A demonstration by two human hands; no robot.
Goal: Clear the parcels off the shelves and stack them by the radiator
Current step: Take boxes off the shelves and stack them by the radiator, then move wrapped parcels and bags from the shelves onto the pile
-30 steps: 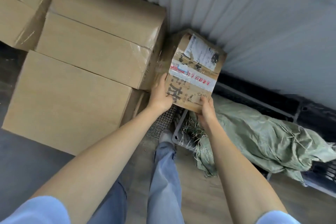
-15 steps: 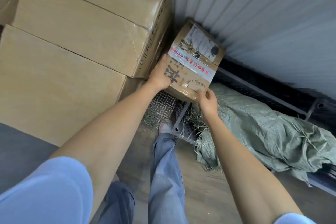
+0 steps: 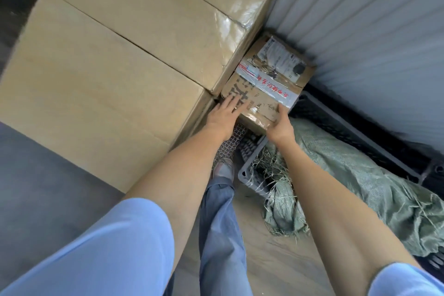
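Note:
A small brown parcel [image 3: 269, 84] with a white shipping label and red-lettered tape lies low in the corner, between the big stacked cartons [image 3: 120, 67] and the white ribbed radiator [image 3: 372, 38]. My left hand [image 3: 224, 113] rests flat on the parcel's near left part, fingers straight. My right hand [image 3: 280, 125] holds the parcel's near right corner, thumb on top and fingers under the edge. The parcel's underside is hidden.
Two large tan cartons fill the left, with more at the top left. A black plastic crate [image 3: 336, 125] holds a green woven sack [image 3: 360, 175] with straw, right of the parcel. Wire mesh [image 3: 230, 142] lies beneath my hands. My legs stand on a wooden floor.
The parcel has gone down from a raised, tilted hold into the corner by the radiator. My left hand has shifted from gripping its side to lying flat on top.

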